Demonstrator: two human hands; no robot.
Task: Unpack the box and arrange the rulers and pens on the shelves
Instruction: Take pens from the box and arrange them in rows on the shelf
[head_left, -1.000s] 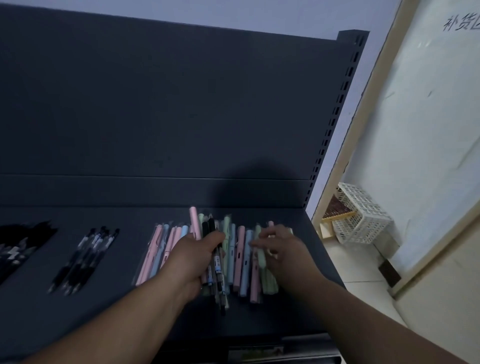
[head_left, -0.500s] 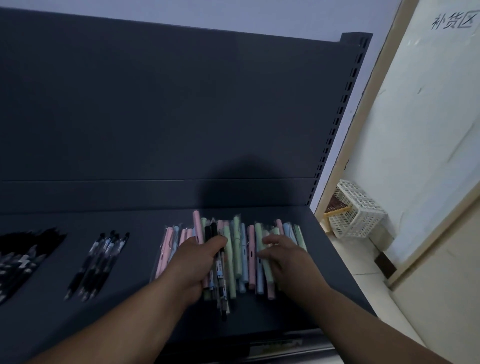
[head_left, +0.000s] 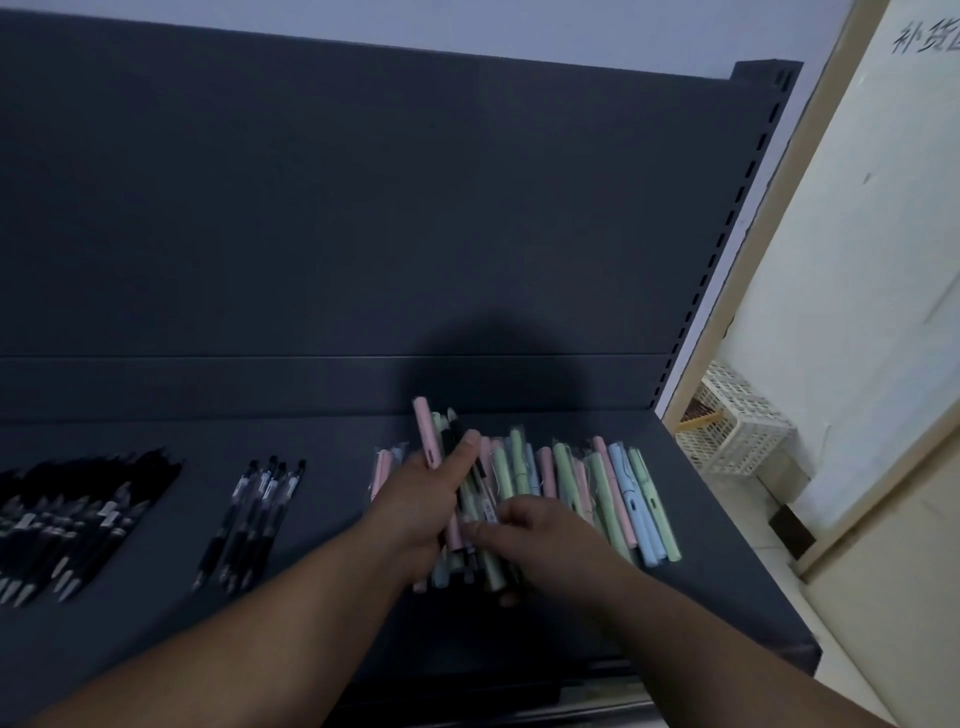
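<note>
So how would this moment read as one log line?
left hand: grips pen bundle | right hand: at bundle's lower end, grip unclear | pastel pens: spread on shelf

- Off to my right I see a white lattice basket sitting on the pale tiled floor.
- Just beside it stands a large white panel in a light wooden frame, with handwritten characters near its top edge.
- A pale wall runs across the top of my view.
</note>
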